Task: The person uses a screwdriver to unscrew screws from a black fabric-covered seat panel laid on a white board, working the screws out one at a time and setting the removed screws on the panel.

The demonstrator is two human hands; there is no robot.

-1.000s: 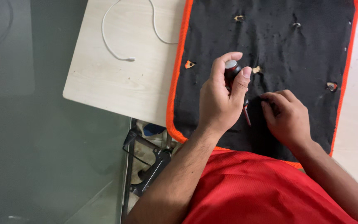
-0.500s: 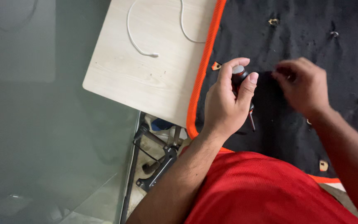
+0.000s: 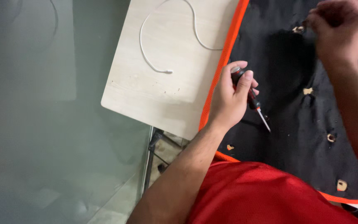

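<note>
Black mat [image 3: 295, 112] | left hand [image 3: 228, 99] still grips screwdriver [image 3: 251, 97] | right hand [image 3: 340, 25] lifted away, grip unclear

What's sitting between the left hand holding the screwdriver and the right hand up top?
In the head view, only bare black mat lies between the left hand with its screwdriver and the right hand.

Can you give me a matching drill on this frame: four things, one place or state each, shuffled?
Things:
1. screwdriver
2. white cable
3. black mat
4. right hand

Places or states:
A. lies loose on the pale tabletop
B. raised over the mat's far part, fingers pinched together
C. gripped in the left hand, tip down on the mat
D. edged in orange, with small holes

Pairs: 1-C, 2-A, 3-D, 4-B
</note>
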